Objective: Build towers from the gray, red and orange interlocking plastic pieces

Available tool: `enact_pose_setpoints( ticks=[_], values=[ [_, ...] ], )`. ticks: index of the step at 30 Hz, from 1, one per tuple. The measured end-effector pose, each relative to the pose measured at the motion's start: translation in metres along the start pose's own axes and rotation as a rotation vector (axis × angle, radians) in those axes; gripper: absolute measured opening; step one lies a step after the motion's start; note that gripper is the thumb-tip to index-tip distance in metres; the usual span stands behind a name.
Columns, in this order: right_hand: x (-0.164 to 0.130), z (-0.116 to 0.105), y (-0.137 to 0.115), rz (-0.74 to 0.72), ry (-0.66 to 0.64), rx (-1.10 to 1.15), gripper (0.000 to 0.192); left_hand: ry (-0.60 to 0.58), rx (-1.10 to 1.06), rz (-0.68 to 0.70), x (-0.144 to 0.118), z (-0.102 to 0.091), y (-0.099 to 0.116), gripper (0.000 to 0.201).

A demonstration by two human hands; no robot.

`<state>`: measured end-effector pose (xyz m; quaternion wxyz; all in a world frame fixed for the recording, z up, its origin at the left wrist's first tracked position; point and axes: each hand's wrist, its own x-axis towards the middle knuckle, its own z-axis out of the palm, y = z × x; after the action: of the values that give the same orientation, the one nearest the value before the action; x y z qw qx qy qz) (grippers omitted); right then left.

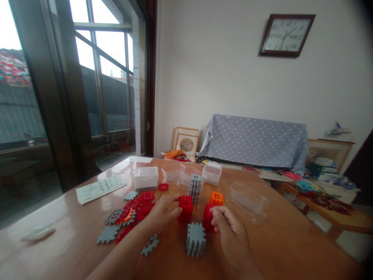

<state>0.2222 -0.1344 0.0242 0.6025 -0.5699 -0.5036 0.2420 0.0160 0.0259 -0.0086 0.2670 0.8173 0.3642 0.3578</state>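
Note:
My left hand (163, 212) has its thumb and forefinger against the left side of a stack of red notched plastic tiles (185, 210) standing on the table. My right hand (230, 225) pinches a second red tile stack (208, 218) a little to the right. Nearest me, between the hands, stands a stack of grey notched tiles (196, 239). A taller grey stack (195, 188) rises behind the left red one, and an orange stack (216, 198) sits behind the right one. Beyond my left forearm lies a loose pile of red tiles (141, 206) with some grey and orange pieces.
A lidded clear box (146, 178), a smaller clear box (212, 174) and a shallow clear tray (247, 202) stand around the stacks. Written paper sheets (100, 189) lie at the left, with a crumpled wrapper (37, 233) nearer me. Loose grey tiles (150, 245) lie by my left forearm.

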Motion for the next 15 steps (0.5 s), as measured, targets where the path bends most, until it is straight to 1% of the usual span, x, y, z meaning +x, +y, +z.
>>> enact_pose_setpoints(
  ticks=[4,10,15],
  values=[
    [-0.001,0.001,-0.002,-0.014,0.003,-0.013,0.042,-0.025,0.050,-0.001,0.001,0.003,-0.006,0.048],
    [-0.001,0.000,-0.001,-0.020,0.005,-0.025,0.042,-0.036,0.063,0.016,0.001,0.004,-0.009,0.049],
    [0.000,-0.001,0.001,-0.021,-0.004,-0.016,0.043,-0.044,0.065,-0.017,0.000,0.004,-0.014,0.054]
  ],
)
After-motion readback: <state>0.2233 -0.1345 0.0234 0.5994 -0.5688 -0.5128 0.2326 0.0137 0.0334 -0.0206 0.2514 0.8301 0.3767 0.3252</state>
